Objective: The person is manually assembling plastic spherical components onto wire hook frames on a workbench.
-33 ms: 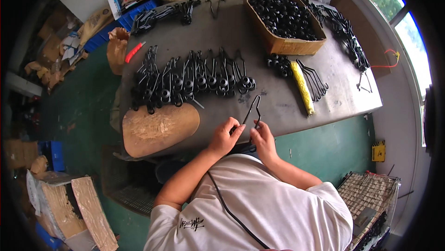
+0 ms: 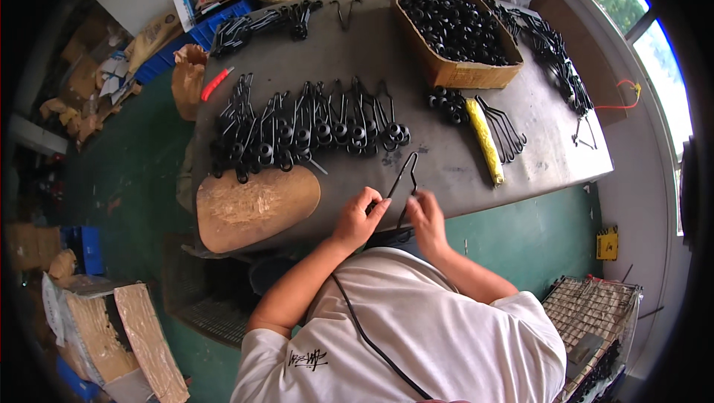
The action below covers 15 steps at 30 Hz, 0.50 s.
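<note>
My left hand (image 2: 360,218) is closed round one leg of a bent black metal rod (image 2: 405,172), which makes a narrow loop pointing away from me past the table's near edge. My right hand (image 2: 428,226) is at the rod's other leg, its fingertips smeared by motion, so its grip cannot be made out. Beyond my hands lies a row of similar bent rods with black round ends (image 2: 305,129). A pale brown worn board (image 2: 256,206) lies at the table's near left corner.
On the grey table (image 2: 357,53), a cardboard box (image 2: 465,74) holds many black round parts. A yellow-wrapped bar (image 2: 485,143) lies beside several bent rods (image 2: 506,131). A red-handled tool (image 2: 216,85) sits at the left edge; more rods (image 2: 550,53) lie far right.
My right hand has shifted slightly to the right, and its fingertips are now blurred. The left hand and the rod's far loop stay nearly in place.
</note>
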Each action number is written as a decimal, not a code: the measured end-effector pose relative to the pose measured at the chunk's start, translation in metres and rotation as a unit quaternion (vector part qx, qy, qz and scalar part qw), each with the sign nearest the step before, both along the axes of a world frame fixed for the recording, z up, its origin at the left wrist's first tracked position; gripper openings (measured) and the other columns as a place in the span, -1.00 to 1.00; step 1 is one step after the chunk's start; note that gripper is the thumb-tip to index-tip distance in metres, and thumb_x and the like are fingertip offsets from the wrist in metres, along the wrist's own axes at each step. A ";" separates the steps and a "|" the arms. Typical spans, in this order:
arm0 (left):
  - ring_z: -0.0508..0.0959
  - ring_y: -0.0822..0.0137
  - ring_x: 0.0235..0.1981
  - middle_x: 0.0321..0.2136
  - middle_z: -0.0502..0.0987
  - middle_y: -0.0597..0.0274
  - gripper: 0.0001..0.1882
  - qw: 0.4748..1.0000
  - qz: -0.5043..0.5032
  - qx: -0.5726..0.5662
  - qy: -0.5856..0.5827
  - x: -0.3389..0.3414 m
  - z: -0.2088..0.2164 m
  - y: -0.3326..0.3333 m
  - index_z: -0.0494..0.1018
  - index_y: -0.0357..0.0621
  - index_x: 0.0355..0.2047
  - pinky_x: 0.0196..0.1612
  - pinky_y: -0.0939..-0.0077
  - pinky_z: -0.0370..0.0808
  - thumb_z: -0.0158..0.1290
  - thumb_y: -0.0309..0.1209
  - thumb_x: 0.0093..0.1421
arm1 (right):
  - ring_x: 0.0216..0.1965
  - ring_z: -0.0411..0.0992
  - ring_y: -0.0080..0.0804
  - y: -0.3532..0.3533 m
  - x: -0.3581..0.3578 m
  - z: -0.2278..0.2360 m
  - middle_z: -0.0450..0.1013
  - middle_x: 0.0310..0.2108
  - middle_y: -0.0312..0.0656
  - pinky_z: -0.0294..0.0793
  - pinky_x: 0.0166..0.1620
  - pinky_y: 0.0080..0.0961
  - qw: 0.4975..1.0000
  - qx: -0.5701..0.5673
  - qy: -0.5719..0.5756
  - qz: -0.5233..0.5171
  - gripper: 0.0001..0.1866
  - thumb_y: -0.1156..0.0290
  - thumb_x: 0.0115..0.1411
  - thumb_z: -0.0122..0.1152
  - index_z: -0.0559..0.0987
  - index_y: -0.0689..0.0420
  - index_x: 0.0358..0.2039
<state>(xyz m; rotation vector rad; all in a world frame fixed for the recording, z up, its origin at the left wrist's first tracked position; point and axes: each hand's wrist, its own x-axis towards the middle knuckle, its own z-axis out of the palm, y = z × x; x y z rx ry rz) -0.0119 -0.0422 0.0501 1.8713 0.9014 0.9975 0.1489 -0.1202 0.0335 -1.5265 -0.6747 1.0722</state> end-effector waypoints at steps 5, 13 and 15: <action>0.51 0.16 -0.43 -0.51 0.51 0.28 -0.76 0.978 -0.018 0.191 0.085 -0.020 -0.013 0.016 0.38 -0.07 -0.41 -0.13 0.18 0.40 0.25 -0.30 0.15 | -0.16 0.40 -0.08 0.106 0.096 0.013 0.41 -0.20 -0.10 0.40 -0.10 -0.23 0.771 0.167 -0.612 -0.056 -0.66 0.62 0.10 0.09 0.55 0.05 -0.10; 0.50 0.17 -0.11 -0.30 0.52 0.24 -0.74 0.950 0.053 0.256 0.170 -0.022 -0.018 0.013 0.43 -0.06 -0.30 0.12 0.15 0.33 0.26 -0.31 0.09 | 0.03 0.34 -0.21 0.208 0.161 0.023 0.42 -0.12 -0.20 0.33 0.07 -0.28 0.613 0.108 -0.751 0.220 -0.64 0.52 0.06 0.07 0.58 0.10 -0.10; 0.49 0.12 -0.03 -0.11 0.50 0.14 -0.57 0.948 0.042 0.258 0.181 -0.020 -0.013 0.012 0.44 -0.08 -0.09 0.16 0.14 0.31 0.25 -0.19 0.10 | 0.01 0.36 -0.18 0.212 0.153 0.032 0.42 -0.15 -0.17 0.36 0.05 -0.26 0.595 0.092 -0.758 0.252 -0.72 0.51 0.07 0.07 0.57 0.12 -0.17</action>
